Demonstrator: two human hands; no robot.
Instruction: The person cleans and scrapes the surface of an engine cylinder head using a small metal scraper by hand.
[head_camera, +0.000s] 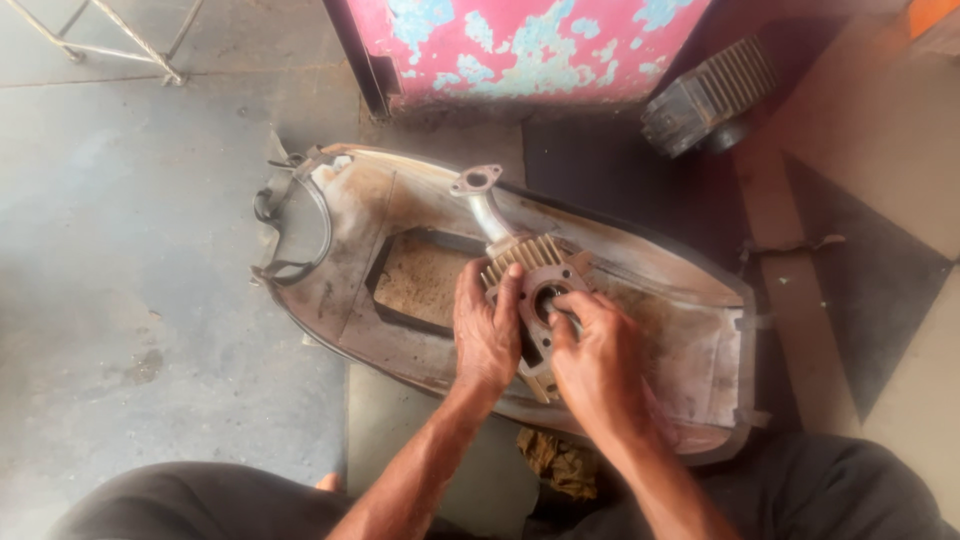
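A finned metal engine cylinder with a curved pipe and flange rests on a rusty, overturned sheet-metal body panel on the floor. My left hand grips the cylinder's left side, fingers over the fins. My right hand holds its right side, with the fingertips at the round bore opening. Both forearms reach in from the bottom of the view.
A pink cabinet with flaking blue paint stands at the back. Another finned cylinder lies at the upper right. A dirty rag sits near my knees. A metal frame leg is at the upper left. Grey concrete floor spreads to the left.
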